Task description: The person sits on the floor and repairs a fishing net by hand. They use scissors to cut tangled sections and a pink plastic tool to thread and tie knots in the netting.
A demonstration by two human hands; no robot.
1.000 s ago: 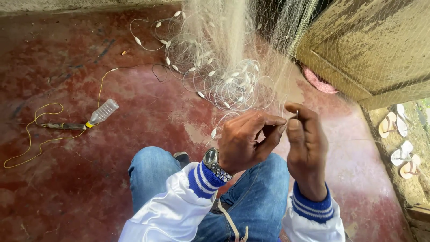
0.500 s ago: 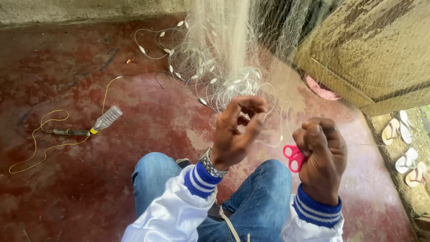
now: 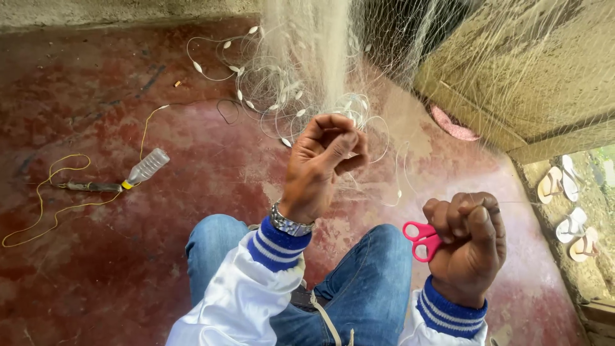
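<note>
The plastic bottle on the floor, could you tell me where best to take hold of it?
Grip the bottle around its clear ribbed body, coming from above. It lies on its side on the red floor, body bare, while the yellow cord gathers at its capped lower-left end.

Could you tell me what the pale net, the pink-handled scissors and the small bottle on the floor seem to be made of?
The pale fine-meshed fishing net looks like thin translucent nylon line, glossy where it coils. The pink-handled scissors in the right hand show smooth, bright plastic loops; their blades are hidden. The small clear bottle looks like ribbed see-through plastic. The left hand pinches net strands.
</note>
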